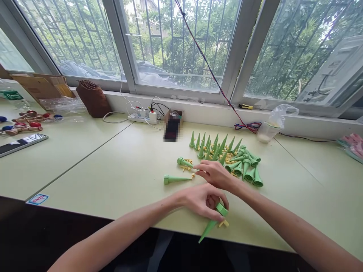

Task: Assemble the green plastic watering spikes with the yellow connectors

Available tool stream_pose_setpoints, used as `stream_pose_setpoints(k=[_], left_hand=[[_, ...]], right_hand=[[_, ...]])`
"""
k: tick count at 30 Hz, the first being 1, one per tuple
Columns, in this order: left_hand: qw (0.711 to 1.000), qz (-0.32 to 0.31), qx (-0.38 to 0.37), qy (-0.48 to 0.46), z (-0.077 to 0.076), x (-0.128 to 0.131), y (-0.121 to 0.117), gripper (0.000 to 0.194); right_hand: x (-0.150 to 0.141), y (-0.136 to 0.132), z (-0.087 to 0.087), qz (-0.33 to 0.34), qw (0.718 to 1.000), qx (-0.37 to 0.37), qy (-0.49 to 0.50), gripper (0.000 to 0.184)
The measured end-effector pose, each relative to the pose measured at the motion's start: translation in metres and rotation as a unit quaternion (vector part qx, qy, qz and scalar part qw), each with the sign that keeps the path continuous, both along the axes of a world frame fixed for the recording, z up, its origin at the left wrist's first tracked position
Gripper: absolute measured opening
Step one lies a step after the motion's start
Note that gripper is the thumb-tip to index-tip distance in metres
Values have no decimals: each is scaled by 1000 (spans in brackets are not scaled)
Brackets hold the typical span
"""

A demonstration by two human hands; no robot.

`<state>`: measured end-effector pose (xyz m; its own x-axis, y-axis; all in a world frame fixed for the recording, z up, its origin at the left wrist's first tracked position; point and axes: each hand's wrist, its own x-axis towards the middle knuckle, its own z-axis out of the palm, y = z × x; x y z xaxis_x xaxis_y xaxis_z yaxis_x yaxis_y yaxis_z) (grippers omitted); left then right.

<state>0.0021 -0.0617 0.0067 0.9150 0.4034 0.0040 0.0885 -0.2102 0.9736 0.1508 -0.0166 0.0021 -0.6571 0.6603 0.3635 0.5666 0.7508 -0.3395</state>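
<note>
Near the table's front edge, my left hand (202,200) is closed round a green plastic watering spike (211,229), its pointed end slanting down to the left. A small yellow valve (224,223) shows just beside the thumb. Further in, my right hand (212,172) reaches left with thumb and fingertips apart. Its fingertips are at the narrow end of a lying green spike (183,162), among a few yellow valves (185,169); whether they touch is hard to tell. Another green spike (176,180) lies closer, with a yellow valve (193,175) at its tip.
Behind my right hand stand several upright green spikes (223,143), yellow valves among them. More green spikes (246,164) lie heaped to the right. Along the window are a power strip (143,119), a brown bag (92,99), a plastic cup (266,132) and bundled wires (248,126).
</note>
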Motion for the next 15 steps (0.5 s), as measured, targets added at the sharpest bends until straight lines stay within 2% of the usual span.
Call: stream_pose_setpoints(k=[6, 9, 12, 15], left_hand=[[1000, 7, -1, 9, 2, -1, 0, 28], [1000, 13, 5, 9, 5, -2, 0, 29], [1000, 25, 13, 10, 7, -2, 0, 29], [999, 44, 19, 0, 8, -3, 3, 27]], right_hand=[[-8, 5, 3, 37, 998, -56, -16, 9], [-11, 3, 3, 36, 997, -63, -33, 22], [-8, 0, 3, 16, 997, -63, -50, 27], [5, -5, 3, -21, 995, -81, -58, 19]])
